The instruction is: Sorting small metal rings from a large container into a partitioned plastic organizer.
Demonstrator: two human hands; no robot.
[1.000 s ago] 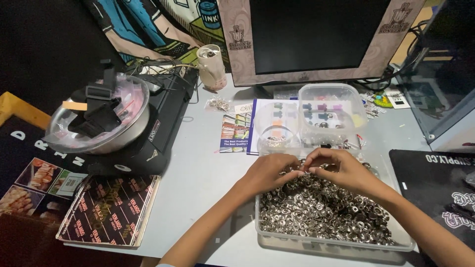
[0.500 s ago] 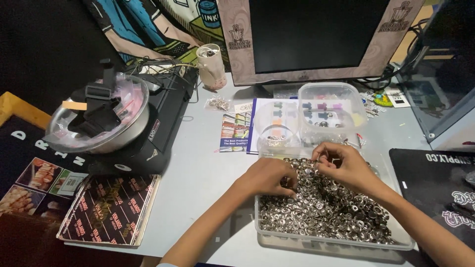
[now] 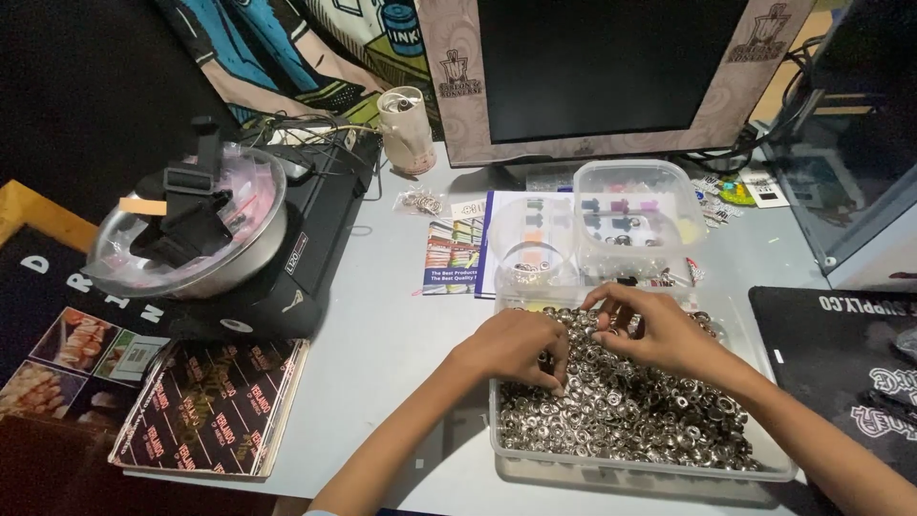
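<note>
I see the left hand [image 3: 516, 349] and right hand [image 3: 650, 330] curled, fingertips buried among metal rings [image 3: 630, 411] filling the clear tray [image 3: 535, 466]; actual pinch unconfirmed.

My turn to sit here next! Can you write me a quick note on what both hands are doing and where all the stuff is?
Left hand: fingers curled down into the small metal rings, grip hidden.
Right hand: fingertips pinched over the pile's far end; whether it holds a ring is unclear.
The rings fill the clear plastic tray at the table's front edge.
A small round clear tub behind holds a few rings.
Most rings remain in the tray.
</note>
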